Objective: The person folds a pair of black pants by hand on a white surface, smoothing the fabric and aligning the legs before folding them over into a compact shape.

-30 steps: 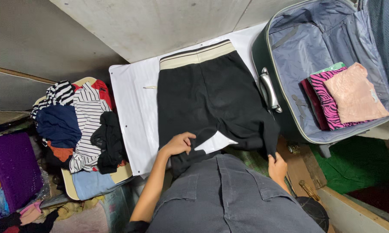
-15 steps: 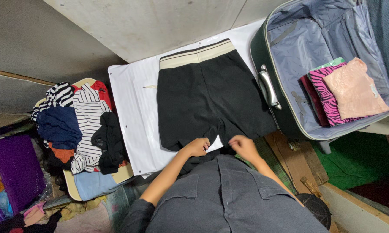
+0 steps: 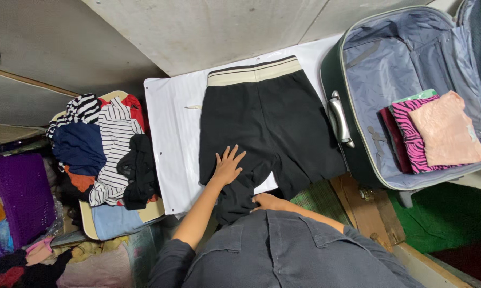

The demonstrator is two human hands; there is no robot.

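Note:
A pair of black pants (image 3: 267,120) with a cream waistband lies flat on a white board (image 3: 168,138), waistband at the far side. My left hand (image 3: 228,165) lies flat on the left leg with its fingers spread. My right hand (image 3: 266,201) rests on the near end of the pants at the board's edge, just above my grey shirt; its fingers are partly hidden. The lower part of the pant legs hangs off the near edge.
An open suitcase (image 3: 358,160) at the right holds folded clothes: a pink piece (image 3: 448,130) on a pink-and-black zebra piece (image 3: 406,133). A pile of striped, blue and black clothes (image 3: 104,146) lies on a stool at the left. A purple cloth (image 3: 16,200) is at far left.
My left hand moved up onto the left leg and spread flat. My right hand came in from the right leg's hem to the near middle of the pants.

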